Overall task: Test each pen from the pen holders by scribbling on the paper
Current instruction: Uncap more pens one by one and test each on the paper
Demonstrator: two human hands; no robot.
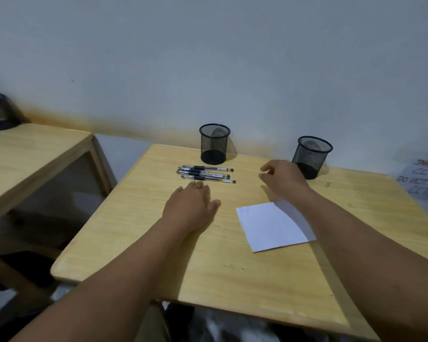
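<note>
Your left hand (190, 206) lies flat on the desk (139, 243), fingers loose and holding nothing, just short of the gel pens (205, 174) lying in a row before the left mesh pen holder (214, 143). Further right, the paper (269, 227) shows only a faint mark at its corner, so testing looks barely begun. Your right hand (281, 177) hovers by the right mesh pen holder (311, 156), fingers spread and empty; next, pick one pen and carry it to the paper.

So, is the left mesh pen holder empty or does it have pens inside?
Empty. Through the mesh of the left pen holder no pens show; the pens lie on the table before it.
</note>
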